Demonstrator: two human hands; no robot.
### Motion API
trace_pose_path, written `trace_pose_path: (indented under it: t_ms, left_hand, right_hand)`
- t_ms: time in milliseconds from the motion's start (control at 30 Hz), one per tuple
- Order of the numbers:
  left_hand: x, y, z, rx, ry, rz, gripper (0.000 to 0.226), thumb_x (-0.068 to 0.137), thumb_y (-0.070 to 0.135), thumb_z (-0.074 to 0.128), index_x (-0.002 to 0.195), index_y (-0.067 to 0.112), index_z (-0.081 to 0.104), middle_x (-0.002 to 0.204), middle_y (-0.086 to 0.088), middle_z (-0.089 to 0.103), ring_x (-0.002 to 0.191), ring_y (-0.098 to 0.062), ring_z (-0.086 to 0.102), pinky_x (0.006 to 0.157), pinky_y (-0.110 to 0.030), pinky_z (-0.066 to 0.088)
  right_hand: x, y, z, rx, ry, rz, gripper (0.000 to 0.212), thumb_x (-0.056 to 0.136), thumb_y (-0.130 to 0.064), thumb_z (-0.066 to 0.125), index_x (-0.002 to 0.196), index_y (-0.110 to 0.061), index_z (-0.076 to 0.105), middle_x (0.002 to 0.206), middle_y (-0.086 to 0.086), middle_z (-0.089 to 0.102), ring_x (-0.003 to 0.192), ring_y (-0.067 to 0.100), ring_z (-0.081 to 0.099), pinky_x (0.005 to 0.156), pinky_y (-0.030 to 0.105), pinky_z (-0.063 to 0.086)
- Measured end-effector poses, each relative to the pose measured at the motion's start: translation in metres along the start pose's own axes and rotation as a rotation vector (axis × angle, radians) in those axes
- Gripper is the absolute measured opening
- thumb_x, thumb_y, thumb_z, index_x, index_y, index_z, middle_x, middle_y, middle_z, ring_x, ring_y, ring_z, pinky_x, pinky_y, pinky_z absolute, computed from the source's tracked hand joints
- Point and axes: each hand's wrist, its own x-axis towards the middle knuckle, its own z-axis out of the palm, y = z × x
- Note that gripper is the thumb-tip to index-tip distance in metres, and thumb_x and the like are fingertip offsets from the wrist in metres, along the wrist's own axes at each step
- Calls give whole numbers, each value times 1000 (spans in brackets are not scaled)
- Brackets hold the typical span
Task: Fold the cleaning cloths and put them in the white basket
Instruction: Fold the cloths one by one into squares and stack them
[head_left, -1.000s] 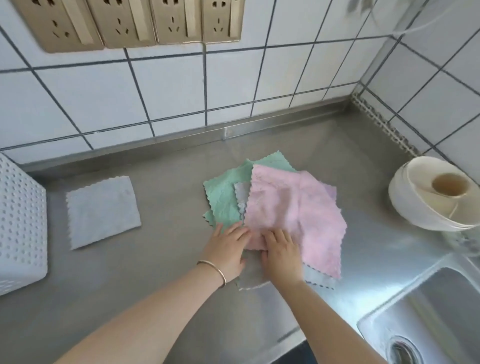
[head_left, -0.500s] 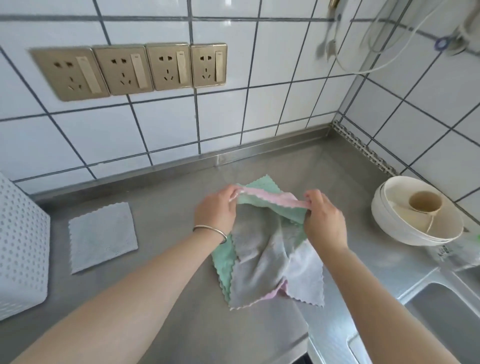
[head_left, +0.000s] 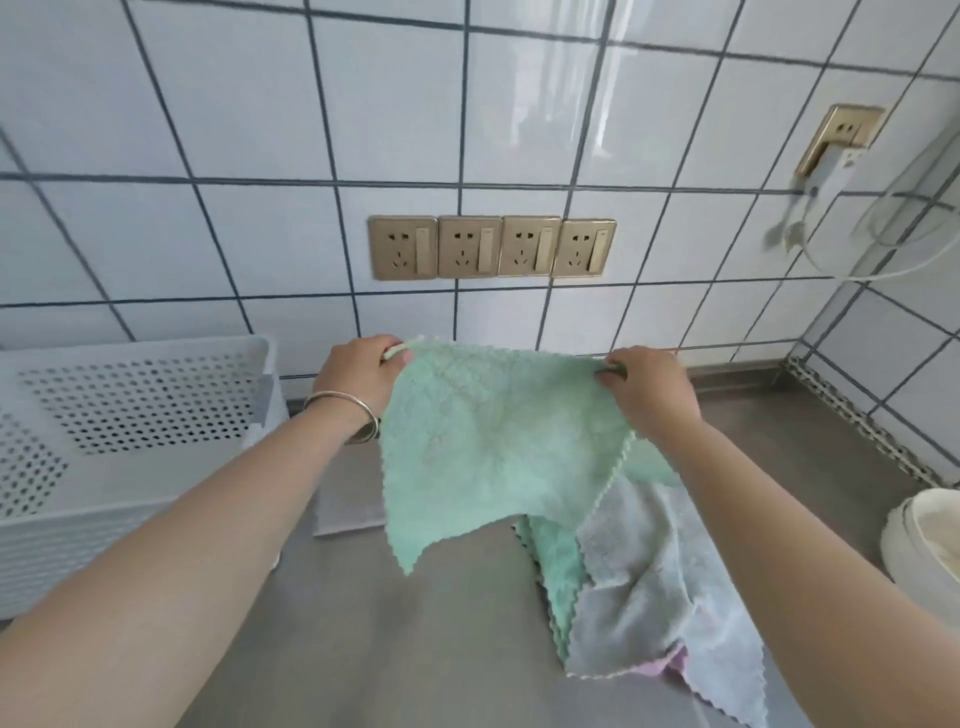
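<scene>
**Green cloth held up by two corners**

Your left hand (head_left: 361, 371) and right hand (head_left: 649, 387) each pinch a top corner of the square mint-green microfibre cloth (head_left: 493, 447), stretched between them above the steel counter (head_left: 415, 623). The perforated white plastic basket (head_left: 130, 415) stands left of your left hand.

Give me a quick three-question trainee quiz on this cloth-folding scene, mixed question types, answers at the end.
1. True or false: both hands hold the green cloth by its top corners.
2. The white basket sits on which side of the left hand? A) its left B) its right
3. Fill in: the right hand grips the cloth's top ____ corner.

Key: 1 true; 2 A; 3 right.
</scene>
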Motion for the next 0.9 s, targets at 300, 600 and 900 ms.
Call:
trace_pose_path:
  t_ms: [300,600,900]
  left_hand:
    - [-53,-74,-86,-31,-30,-80,39,95,31,43,128,12,53,101,-19,68,99,-31,62,89,-32,42]
    - [-186,-138,-68,-80,-509,-78,45,95,22,46,97,66,51,116,19,60,102,6,54,79,5,32]
    - [-253,-185,-18,207,-1016,-255,33,95,30,41,62,25,40,63,7,39,58,-10,35,53,-17,26]
  right_hand:
    - [-25,-75,17,208,92,-278,19,91,-10,55,101,-2,68,98,14,59,89,31,56,67,24,30]
    - [-114,-46,67,223,-456,-407,10,86,-9,62,95,-11,67,96,-10,60,98,13,58,75,-4,31]
    - [-180,-21,125,12,-1121,-236,32,94,-29,49,64,-25,37,67,-9,39,64,5,39,59,18,31]
